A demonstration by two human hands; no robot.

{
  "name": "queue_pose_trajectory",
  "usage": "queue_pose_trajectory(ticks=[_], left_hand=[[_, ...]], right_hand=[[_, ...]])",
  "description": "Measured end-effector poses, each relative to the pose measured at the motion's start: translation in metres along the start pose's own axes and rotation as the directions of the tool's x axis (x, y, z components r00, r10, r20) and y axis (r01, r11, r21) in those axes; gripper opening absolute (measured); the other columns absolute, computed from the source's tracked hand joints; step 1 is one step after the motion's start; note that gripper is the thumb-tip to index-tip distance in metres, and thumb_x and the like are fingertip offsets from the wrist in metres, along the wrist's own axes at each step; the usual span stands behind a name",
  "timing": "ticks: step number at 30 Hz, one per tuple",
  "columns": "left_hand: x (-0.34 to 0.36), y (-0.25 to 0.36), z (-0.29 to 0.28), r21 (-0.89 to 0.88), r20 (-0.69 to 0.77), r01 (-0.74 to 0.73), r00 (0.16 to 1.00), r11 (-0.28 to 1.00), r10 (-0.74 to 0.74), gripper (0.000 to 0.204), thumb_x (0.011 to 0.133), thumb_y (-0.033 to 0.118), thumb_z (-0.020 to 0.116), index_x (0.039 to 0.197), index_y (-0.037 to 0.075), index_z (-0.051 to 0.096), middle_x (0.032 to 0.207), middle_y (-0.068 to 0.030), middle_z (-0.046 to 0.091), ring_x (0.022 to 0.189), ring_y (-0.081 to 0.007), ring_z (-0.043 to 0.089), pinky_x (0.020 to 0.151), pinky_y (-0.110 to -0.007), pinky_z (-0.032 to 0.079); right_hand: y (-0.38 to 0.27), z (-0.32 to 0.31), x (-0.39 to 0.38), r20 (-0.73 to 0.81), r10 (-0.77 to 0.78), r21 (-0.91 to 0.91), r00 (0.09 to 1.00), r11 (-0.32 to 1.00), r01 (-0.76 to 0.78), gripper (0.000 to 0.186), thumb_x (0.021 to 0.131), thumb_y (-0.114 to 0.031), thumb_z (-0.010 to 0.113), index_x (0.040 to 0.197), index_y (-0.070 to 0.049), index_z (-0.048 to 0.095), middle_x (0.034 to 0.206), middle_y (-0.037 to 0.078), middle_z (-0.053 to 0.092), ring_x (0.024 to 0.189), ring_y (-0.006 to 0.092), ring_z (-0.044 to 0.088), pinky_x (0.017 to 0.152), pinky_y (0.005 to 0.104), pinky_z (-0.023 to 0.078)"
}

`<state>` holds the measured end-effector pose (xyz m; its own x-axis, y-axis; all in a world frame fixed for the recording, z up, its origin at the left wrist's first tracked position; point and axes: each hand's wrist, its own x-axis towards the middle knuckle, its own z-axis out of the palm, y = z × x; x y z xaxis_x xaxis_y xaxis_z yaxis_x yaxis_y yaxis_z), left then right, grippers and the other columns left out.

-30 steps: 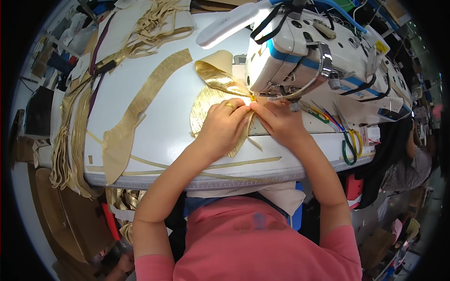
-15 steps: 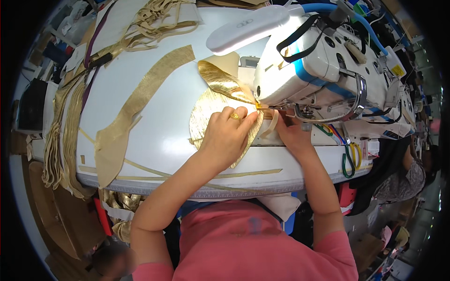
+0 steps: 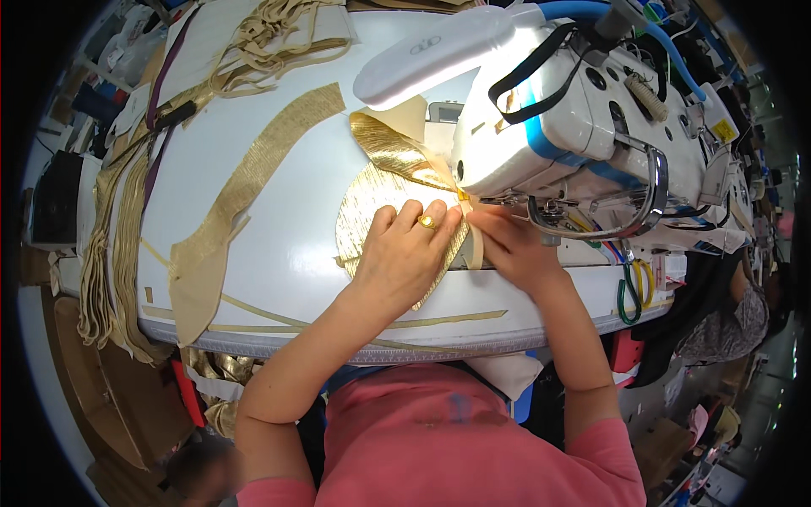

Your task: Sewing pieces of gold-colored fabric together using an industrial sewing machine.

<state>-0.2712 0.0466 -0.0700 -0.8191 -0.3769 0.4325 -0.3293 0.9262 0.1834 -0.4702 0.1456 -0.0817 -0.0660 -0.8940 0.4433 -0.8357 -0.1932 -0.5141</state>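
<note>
Two hands press gold fabric at the sewing machine

Both hands work close together on the white table (image 3: 279, 253). The left hand (image 3: 405, 253) lies flat on a round piece of shiny gold pleated fabric (image 3: 363, 211), its fingers (image 3: 411, 214) pressed together and pointing toward 1 o'clock; one finger wears a gold ring (image 3: 428, 222). The right hand (image 3: 511, 249) is just beside it, at 3 o'clock from the left hand, and its fingers (image 3: 480, 221) pinch a narrow beige strip (image 3: 476, 249) at the edge of the fabric. The gold fabric is near the middle of the table, under the left hand, and its upper part goes up under the head of the white industrial sewing machine (image 3: 583, 127). A long gold pleated band (image 3: 245, 182) lies well apart at 9 o'clock from the hands. A heap of beige strips (image 3: 270, 29) rests at 11 o'clock. A white lamp (image 3: 439, 55) hangs over the machine.
</note>
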Motion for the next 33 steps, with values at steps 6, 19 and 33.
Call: queue_pose_trajectory(ticks=[6, 19, 33], left_hand=[[0.0, 0.0, 0.001, 0.006, -0.021, -0.001, 1.0, 1.0, 0.001, 0.041, 0.086, 0.016, 0.064, 0.126, 0.006, 0.064, 0.112, -0.0038, 0.061, 0.097, -0.0197, 0.055, 0.081, -0.036, 0.041], [0.0, -0.001, 0.002, -0.062, -0.095, -0.005, 0.996, 0.998, 0.0, 0.044, 0.083, 0.015, 0.068, 0.125, 0.005, 0.064, 0.11, -0.0034, 0.059, 0.095, -0.0203, 0.054, 0.085, -0.039, 0.041], [0.001, -0.001, -0.001, 0.063, -0.034, -0.066, 0.997, 0.996, 0.068, 0.041, 0.086, 0.015, 0.06, 0.125, 0.003, 0.065, 0.109, -0.0034, 0.058, 0.093, -0.0195, 0.053, 0.085, -0.038, 0.04]], right_hand=[[-0.002, -0.003, 0.007, 0.002, -0.249, -0.136, 0.968, 0.959, 0.247, 0.033, 0.076, -0.002, 0.079, 0.107, -0.01, 0.075, 0.114, 0.003, 0.072, 0.094, 0.0212, 0.067, 0.081, 0.0333, 0.053], [-0.004, -0.003, 0.006, 0.048, -0.265, -0.172, 0.963, 0.947, 0.27, 0.033, 0.079, -0.006, 0.078, 0.111, -0.01, 0.073, 0.119, -0.001, 0.071, 0.101, 0.0175, 0.067, 0.088, 0.0333, 0.051], [0.001, -0.013, 0.004, 0.054, 0.073, -0.237, 0.996, 0.97, -0.059, 0.042, 0.083, -0.004, 0.068, 0.12, -0.023, 0.076, 0.079, 0.003, 0.064, 0.071, 0.0185, 0.061, 0.065, 0.0353, 0.048]])
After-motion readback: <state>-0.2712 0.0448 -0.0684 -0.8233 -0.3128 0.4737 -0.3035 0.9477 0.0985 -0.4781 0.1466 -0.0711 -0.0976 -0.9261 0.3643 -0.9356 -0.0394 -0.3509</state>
